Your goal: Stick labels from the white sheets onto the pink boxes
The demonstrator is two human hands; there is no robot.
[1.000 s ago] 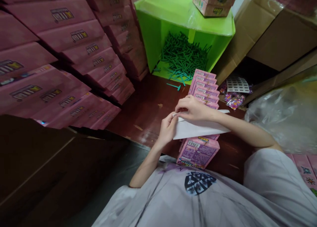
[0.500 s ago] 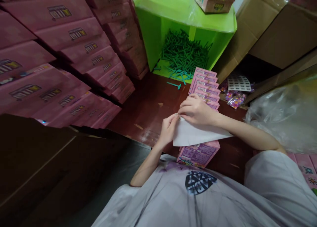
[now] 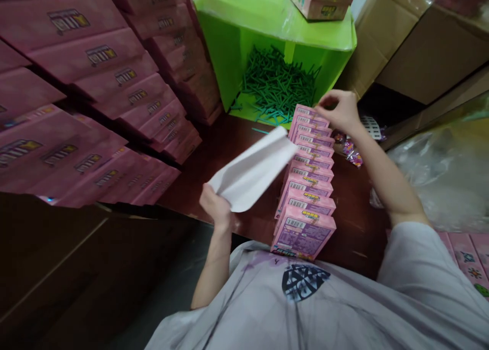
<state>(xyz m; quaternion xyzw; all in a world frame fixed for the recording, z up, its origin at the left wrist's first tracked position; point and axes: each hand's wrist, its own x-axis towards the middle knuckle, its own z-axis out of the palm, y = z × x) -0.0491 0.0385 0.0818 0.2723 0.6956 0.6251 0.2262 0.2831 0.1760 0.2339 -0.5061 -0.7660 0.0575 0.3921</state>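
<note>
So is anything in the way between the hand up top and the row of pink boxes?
Nothing visible. The right hand hovers right over the far end of the row of pink boxes, fingers pinched. The white sheet is off to the side, in the left hand.

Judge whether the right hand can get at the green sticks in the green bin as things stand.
Probably yes. The right hand hovers at the far end of the row of pink boxes, close to the green bin, whose open side faces it; nothing lies between it and the green sticks.
</note>
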